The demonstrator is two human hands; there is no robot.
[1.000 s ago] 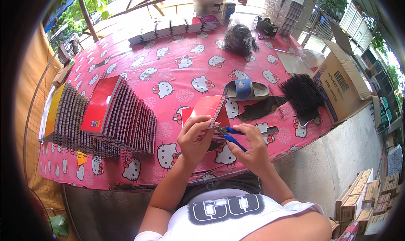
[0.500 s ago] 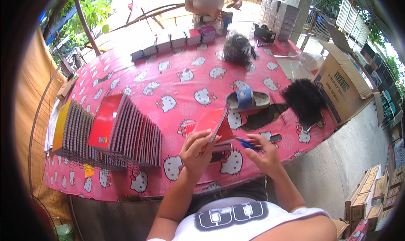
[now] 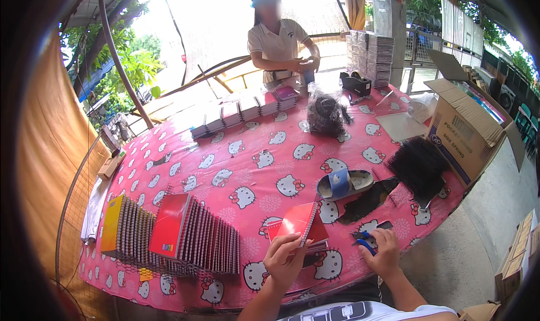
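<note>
My left hand [image 3: 284,259] grips a red spiral notebook [image 3: 298,217], tilted up with its coiled edge toward the right. Beneath it lie more red notebooks [image 3: 319,235] on the table. In my right hand [image 3: 386,254] are small blue-handled pliers [image 3: 367,247], their dark jaws pointing left, apart from the notebook. A blue slipper [image 3: 344,183] sits just beyond the notebook, beside a dark flat patch of black material [image 3: 368,202]. A pile of black plastic coils [image 3: 417,166] lies farther right.
Stacks of red notebooks [image 3: 171,225] and yellow notebooks [image 3: 112,222] stand at left on the pink tablecloth [image 3: 225,177]. Across the table are a notebook row [image 3: 242,110], a black bundle in plastic [image 3: 326,113], a tape dispenser [image 3: 355,85] and a standing person [image 3: 281,45]. An open carton [image 3: 464,132] stands right.
The view has tilted up, showing more of the person opposite. My right hand with the pliers has drawn a little away from the notebook. My left hand keeps its hold.
</note>
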